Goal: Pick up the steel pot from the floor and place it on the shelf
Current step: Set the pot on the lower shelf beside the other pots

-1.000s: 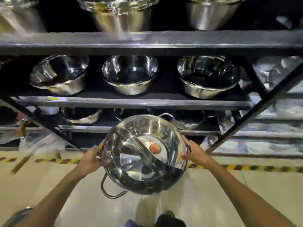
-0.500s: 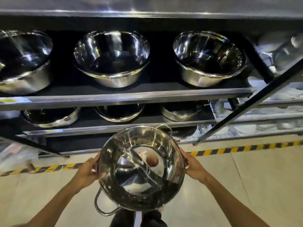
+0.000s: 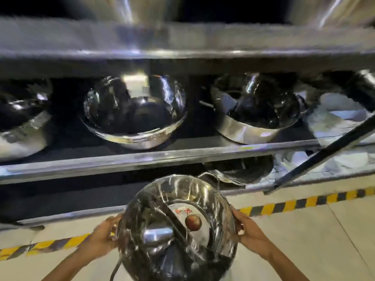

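Note:
I hold a shiny steel pot (image 3: 176, 230) in the air in front of the metal shelf (image 3: 142, 157). The pot has a divider across its inside, a round sticker on its bottom and loop handles at its near and far rim. My left hand (image 3: 101, 238) grips its left rim and my right hand (image 3: 245, 230) grips its right rim. The pot hangs below the middle shelf board, level with the dark lower tier. The picture is blurred by motion.
Steel bowls (image 3: 134, 112) and a pot (image 3: 255, 110) stand in a row on the middle shelf. Another pot (image 3: 239, 169) sits on the lower tier at the right. A black diagonal brace (image 3: 324, 153) crosses the right side. Yellow-black tape (image 3: 304, 201) runs along the floor.
The view has closed in on the shelf and shifted left. The pot stays in both hands and sits lower in the picture, nearer the lower tier's opening.

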The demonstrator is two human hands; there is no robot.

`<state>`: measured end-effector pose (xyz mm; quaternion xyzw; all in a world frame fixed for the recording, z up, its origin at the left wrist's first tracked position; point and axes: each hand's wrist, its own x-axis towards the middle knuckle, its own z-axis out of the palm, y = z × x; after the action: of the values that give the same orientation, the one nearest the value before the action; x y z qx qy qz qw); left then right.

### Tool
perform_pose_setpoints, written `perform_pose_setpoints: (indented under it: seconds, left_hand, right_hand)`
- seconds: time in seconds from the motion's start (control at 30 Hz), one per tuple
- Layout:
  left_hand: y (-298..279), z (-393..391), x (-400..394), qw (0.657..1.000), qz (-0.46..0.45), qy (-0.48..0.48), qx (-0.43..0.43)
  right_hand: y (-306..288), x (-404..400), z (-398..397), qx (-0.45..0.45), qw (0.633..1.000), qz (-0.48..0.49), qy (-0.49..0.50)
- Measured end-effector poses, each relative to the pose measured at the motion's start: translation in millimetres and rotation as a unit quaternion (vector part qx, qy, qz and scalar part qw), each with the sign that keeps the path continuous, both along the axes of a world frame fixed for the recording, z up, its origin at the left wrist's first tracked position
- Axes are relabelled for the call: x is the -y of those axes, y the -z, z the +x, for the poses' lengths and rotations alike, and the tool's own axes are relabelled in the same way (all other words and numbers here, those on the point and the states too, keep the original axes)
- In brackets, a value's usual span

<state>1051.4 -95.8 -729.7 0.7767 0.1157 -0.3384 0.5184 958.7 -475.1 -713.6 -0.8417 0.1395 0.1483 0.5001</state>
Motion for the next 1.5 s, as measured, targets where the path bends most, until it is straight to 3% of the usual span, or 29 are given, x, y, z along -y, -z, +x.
perform_pose_setpoints:
  seconds: [0.13, 0.27, 0.5, 0.73, 0.9, 1.1, 1.4, 1.5]
  left_hand:
    - [64, 30, -6, 0.999, 0.018, 0.019, 0.034]
    - [122, 62, -13, 0.976, 0.104, 0.104, 0.158]
    - [169, 123, -7, 0.952, 0.087, 0.099, 0.275]
    - [152, 148, -8, 0.953, 0.087, 0.073, 0.282]
    - [166, 168, -5, 0.949, 0.09, 0.062, 0.296]
    - [169, 196, -10, 0.956, 0.114, 0.057, 0.263]
    - [175, 237, 0, 0.956, 0.108, 0.055, 0.267]
    - [181, 242, -5, 0.96, 0.1, 0.052, 0.255]
  right_hand:
    - [76, 7, 21, -0.001, 0.999, 0.051, 0.007]
    - [134, 10, 57, 0.058, 0.998, 0.005, -0.017]
    - [198, 21, 133, 0.162, 0.987, -0.016, -0.007]
    - [194, 8, 177, 0.149, 0.983, -0.102, -0.026]
    - [211, 7, 200, 0.152, 0.987, -0.036, -0.028]
    - [220, 0, 239, 0.128, 0.991, -0.028, -0.028]
    - [237, -21, 291, 0.146, 0.97, -0.192, -0.018]
    - [241, -28, 299, 0.142, 0.968, -0.207, -0.022]
